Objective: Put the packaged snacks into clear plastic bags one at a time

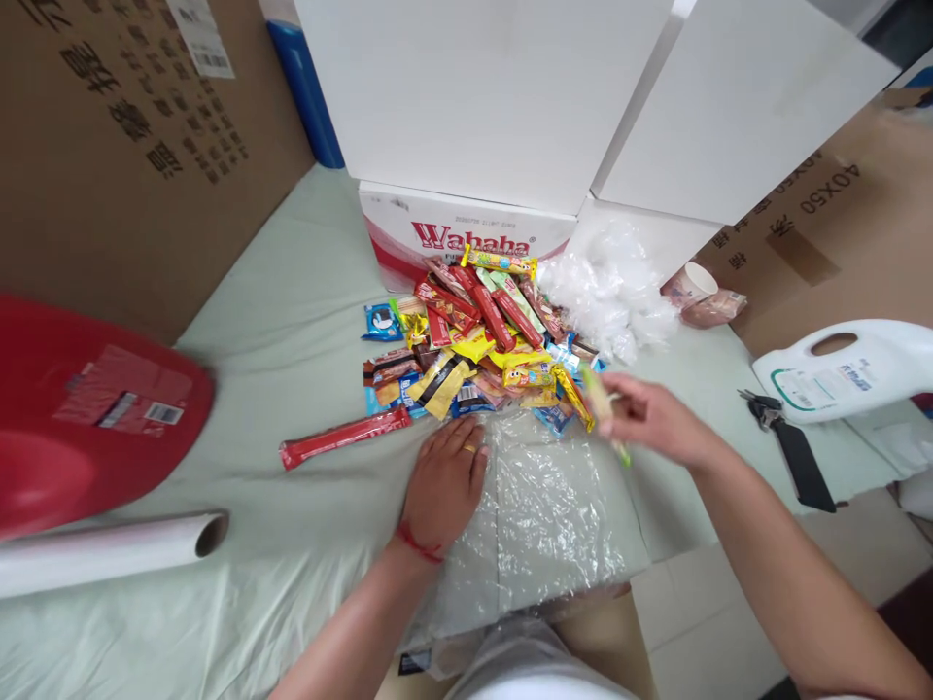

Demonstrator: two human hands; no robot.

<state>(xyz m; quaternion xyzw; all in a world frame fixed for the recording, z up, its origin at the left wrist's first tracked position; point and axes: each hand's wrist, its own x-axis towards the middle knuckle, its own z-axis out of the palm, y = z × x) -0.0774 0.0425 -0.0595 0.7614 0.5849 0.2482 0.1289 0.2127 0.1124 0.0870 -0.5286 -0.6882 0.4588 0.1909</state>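
Observation:
My right hand [648,418] is closed around a slim snack stick in a green and pale yellow wrapper [599,401], held just right of the snack pile and blurred by motion. My left hand [443,476] lies flat, fingers stretched forward, at the left edge of a clear plastic bag [554,506]. Its fingertips reach the near side of a heap of wrapped snacks [473,340] in red, yellow, blue and green packaging. A long red snack stick [346,437] lies apart from the heap, left of that hand.
Behind the heap stands a Wahaha carton [466,219] with white boxes [496,87] on top. Crumpled clear plastic [612,287], a paper cup [691,284], pruning shears [791,447] and a white jug [849,369] are right. At left are a red plastic container [94,408] and a white roll [109,554].

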